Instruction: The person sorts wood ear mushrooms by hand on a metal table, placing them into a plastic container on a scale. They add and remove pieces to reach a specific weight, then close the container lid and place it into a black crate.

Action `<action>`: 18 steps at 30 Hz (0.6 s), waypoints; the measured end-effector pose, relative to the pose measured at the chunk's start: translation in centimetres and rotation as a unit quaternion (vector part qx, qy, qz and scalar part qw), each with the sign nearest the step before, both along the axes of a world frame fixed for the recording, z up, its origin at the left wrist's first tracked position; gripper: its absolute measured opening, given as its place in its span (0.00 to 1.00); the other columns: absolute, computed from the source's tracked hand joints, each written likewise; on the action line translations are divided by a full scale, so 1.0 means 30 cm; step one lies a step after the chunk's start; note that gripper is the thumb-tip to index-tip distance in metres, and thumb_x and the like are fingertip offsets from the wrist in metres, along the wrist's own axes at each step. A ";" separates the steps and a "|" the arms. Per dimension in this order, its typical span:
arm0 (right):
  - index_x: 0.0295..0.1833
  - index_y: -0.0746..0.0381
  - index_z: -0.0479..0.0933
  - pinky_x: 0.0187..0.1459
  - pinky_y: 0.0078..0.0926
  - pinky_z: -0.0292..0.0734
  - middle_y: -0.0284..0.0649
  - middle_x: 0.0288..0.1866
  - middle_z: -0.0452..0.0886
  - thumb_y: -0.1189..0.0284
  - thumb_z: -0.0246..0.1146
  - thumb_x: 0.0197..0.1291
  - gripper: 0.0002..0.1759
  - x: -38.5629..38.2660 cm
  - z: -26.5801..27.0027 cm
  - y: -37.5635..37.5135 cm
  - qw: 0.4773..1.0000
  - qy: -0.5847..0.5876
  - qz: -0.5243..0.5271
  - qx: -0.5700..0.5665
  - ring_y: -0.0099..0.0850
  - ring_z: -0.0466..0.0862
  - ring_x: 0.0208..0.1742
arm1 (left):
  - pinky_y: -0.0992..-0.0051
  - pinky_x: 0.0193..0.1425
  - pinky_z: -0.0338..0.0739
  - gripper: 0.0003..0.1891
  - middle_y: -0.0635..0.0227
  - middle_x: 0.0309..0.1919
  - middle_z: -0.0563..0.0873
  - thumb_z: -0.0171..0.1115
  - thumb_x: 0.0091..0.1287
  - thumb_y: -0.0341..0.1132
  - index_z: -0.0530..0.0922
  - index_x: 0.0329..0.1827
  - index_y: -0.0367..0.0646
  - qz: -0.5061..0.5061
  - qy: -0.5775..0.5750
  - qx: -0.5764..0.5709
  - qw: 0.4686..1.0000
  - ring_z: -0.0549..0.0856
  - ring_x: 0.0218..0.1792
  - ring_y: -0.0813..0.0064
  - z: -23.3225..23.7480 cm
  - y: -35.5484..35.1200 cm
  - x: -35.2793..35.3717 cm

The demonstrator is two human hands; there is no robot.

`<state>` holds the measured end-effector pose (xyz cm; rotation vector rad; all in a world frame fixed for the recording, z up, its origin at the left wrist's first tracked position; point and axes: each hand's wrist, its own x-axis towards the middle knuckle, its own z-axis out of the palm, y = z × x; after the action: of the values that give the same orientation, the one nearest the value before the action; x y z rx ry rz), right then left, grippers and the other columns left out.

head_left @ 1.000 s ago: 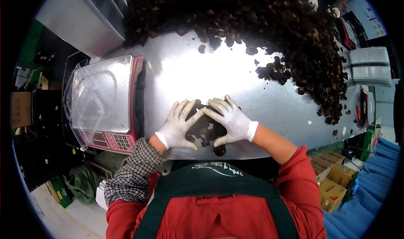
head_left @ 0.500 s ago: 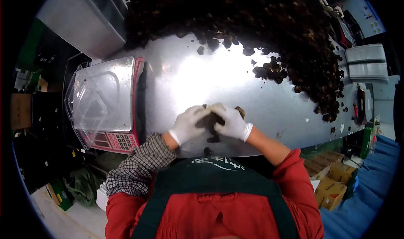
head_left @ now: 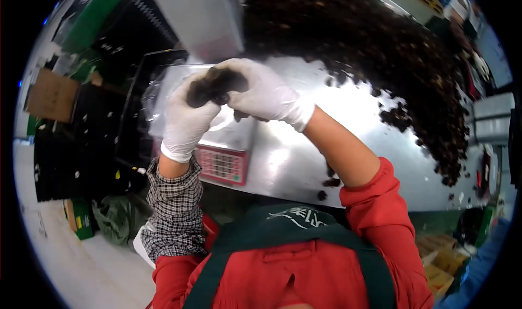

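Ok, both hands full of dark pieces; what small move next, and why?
Probably lower the dark clump toward the scale: left hand and right hand hold it over the plate, and pieces poking out below the right could drop.

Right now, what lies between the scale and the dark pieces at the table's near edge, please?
Between the scale and those dark pieces, the head view shows only bare metal tabletop.

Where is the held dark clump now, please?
In the head view, the dark clump is left of centre, between the left hand and right hand, above the scale.
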<state>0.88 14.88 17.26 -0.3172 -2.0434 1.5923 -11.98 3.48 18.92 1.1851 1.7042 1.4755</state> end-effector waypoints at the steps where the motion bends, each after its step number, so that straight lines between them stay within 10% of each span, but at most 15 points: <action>1: 0.59 0.68 0.70 0.27 0.18 0.81 0.44 0.46 0.82 0.83 0.56 0.59 0.21 -0.082 0.016 -0.037 0.999 0.008 0.041 -0.018 0.22 0.82 0.29 | 0.81 0.48 0.78 0.20 0.67 0.43 0.84 0.58 0.56 0.17 0.77 0.54 0.34 0.026 0.003 0.012 1.000 0.83 0.42 0.79 0.007 -0.047 -0.075; 3: 0.58 0.67 0.71 0.29 0.20 0.81 0.44 0.45 0.82 0.86 0.53 0.56 0.22 -0.231 0.005 -0.091 0.984 -0.013 0.126 -0.125 0.24 0.83 0.29 | 0.79 0.54 0.76 0.19 0.65 0.45 0.85 0.60 0.57 0.19 0.77 0.53 0.32 0.054 0.043 0.002 0.998 0.83 0.46 0.79 0.002 -0.137 -0.199; 9: 0.57 0.68 0.73 0.59 0.32 0.74 0.51 0.49 0.80 0.74 0.64 0.49 0.26 -0.469 -0.198 -0.143 0.998 -0.003 0.018 0.061 0.40 0.80 0.54 | 0.79 0.52 0.76 0.17 0.67 0.43 0.85 0.64 0.59 0.24 0.78 0.53 0.33 0.115 -0.061 0.006 0.991 0.83 0.44 0.79 -0.223 -0.208 -0.378; 13: 0.65 0.65 0.67 0.64 0.40 0.69 0.58 0.57 0.73 0.68 0.66 0.44 0.38 -0.417 -0.210 -0.124 0.956 -0.158 -0.008 0.248 0.54 0.71 0.63 | 0.68 0.63 0.73 0.34 0.53 0.58 0.77 0.69 0.51 0.26 0.69 0.65 0.35 0.099 0.345 -0.053 0.932 0.79 0.57 0.60 -0.290 -0.181 -0.379; 18: 0.64 0.67 0.67 0.64 0.41 0.67 0.56 0.56 0.74 0.74 0.60 0.44 0.36 -0.318 -0.149 -0.107 0.943 -0.159 0.017 0.291 0.51 0.71 0.60 | 0.58 0.70 0.62 0.47 0.44 0.65 0.67 0.71 0.48 0.34 0.57 0.73 0.37 0.019 0.469 -0.098 0.877 0.68 0.65 0.45 -0.324 -0.169 -0.372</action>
<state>-8.68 11.66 12.77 -0.3296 -2.6630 0.9225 -23.15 -1.60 9.19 1.9283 2.4071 0.6959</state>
